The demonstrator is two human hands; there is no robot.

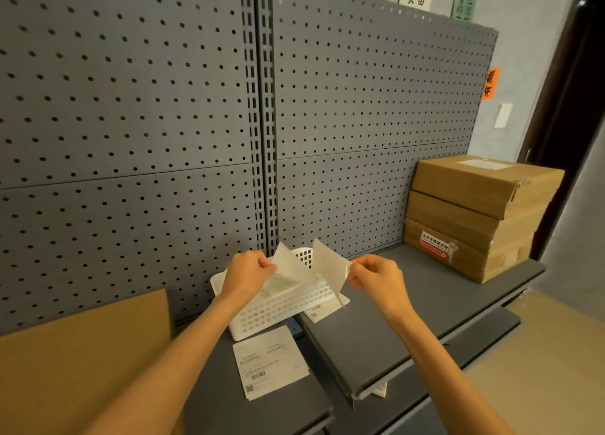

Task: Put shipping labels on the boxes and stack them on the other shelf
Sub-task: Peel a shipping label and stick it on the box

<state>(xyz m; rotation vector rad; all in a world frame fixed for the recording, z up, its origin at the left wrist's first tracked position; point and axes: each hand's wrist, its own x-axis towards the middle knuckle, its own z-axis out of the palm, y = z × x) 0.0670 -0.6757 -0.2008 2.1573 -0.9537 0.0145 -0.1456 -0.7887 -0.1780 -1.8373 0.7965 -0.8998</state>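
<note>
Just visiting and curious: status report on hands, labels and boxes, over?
Left hand and right hand peeling a label sheet apart above the white basket. Three boxes stacked on right shelf; one box waiting left. Nothing blocking.

Three stacked brown boxes (481, 218), apparently labelled.

I count three stacked cardboard boxes (481, 215) at right of the frame and one more box (82, 362) at lower left. One white basket (278, 307) sits at centre. Two label sheets lie flat: one (270, 362) below the basket, one (322, 310) beside it. Two hands, left (245, 274) and right (376, 279), each pinch one sheet.
</note>
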